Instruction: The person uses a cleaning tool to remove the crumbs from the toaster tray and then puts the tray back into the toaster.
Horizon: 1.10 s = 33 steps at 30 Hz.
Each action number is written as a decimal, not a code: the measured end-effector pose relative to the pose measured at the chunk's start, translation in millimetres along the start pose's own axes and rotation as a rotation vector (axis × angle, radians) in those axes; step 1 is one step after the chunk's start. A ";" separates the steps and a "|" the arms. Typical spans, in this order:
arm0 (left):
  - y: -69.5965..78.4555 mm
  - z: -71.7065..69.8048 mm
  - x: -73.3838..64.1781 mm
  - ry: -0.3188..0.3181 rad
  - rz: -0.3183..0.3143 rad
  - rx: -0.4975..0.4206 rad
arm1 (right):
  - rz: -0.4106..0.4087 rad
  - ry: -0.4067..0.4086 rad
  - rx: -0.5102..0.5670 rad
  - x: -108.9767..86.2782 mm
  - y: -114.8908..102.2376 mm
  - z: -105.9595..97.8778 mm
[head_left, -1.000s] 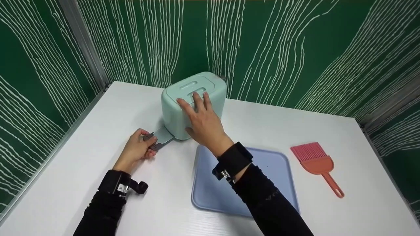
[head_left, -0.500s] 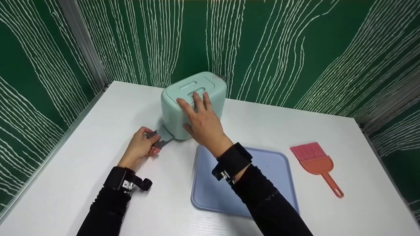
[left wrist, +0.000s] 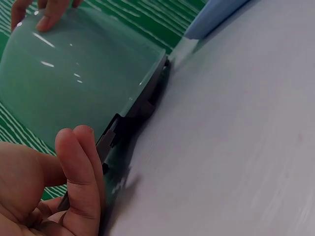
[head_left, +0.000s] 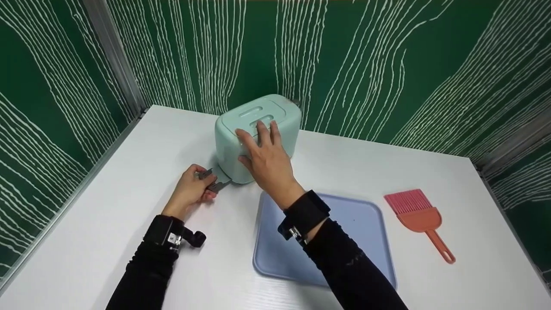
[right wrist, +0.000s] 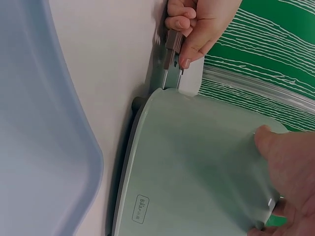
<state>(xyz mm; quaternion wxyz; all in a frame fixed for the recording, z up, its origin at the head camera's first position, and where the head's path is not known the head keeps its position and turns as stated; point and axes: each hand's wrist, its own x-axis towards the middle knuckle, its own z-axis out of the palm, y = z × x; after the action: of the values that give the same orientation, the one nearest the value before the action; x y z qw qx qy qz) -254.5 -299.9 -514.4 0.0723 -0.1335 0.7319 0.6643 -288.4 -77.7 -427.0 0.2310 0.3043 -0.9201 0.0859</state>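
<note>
A mint-green toaster (head_left: 230, 150) stands at the back of the white table, two slots on top. From the base of its left end juts a flat crumb tray (head_left: 220, 175) with a grey end piece. My left hand (head_left: 189, 187) pinches that end piece, thumb on top. In the right wrist view the crumb tray (right wrist: 173, 46) lies partly inside the toaster (right wrist: 187, 147). My right hand (head_left: 273, 165) rests on the toaster, fingers spread over its top edge by the nearer slot and thumb against the front side.
A blue tray (head_left: 284, 254) lies in front of the toaster, partly under my right forearm. To its right is a red brush (head_left: 424, 219) with pink bristles. Green walls with white lines (head_left: 344, 64) rise behind the table and along its sides.
My left hand has moved right and slightly away from me, and the crumb tray has slid farther into the toaster. My right hand stays on the toaster.
</note>
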 end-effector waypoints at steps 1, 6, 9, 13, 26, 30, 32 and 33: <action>0.3 0.4 0.6 0.004 -0.003 0.001 | 0.006 -0.004 0.005 0.2 -0.5 0.2; 1.1 2.3 4.3 0.013 -0.016 0.004 | 0.031 -0.009 0.017 0.7 -1.9 0.6; 1.3 3.1 6.1 0.018 -0.021 0.005 | 0.036 -0.009 0.012 0.7 -2.4 0.7; 2.0 4.5 7.8 0.013 -0.013 0.003 | 0.037 -0.003 0.012 0.6 -3.2 1.3; 3.3 10.2 12.4 0.008 0.000 -0.012 | 0.015 0.045 0.004 -0.7 -3.9 3.2; 3.2 11.0 14.0 0.012 -0.004 -0.024 | 0.020 0.033 0.011 -0.3 -4.4 2.7; 3.3 11.3 14.9 0.011 -0.001 -0.030 | 0.024 0.028 0.015 -0.3 -4.5 2.5; 3.2 11.5 15.3 0.012 -0.001 -0.030 | 0.026 0.027 0.016 -0.3 -4.5 2.6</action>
<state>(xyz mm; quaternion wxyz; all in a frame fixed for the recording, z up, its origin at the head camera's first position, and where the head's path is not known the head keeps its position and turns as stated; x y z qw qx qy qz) -270.9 -289.8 -516.9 0.0663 -0.1387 0.7223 0.6743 -286.4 -81.9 -429.4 0.2399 0.2928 -0.9201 0.1005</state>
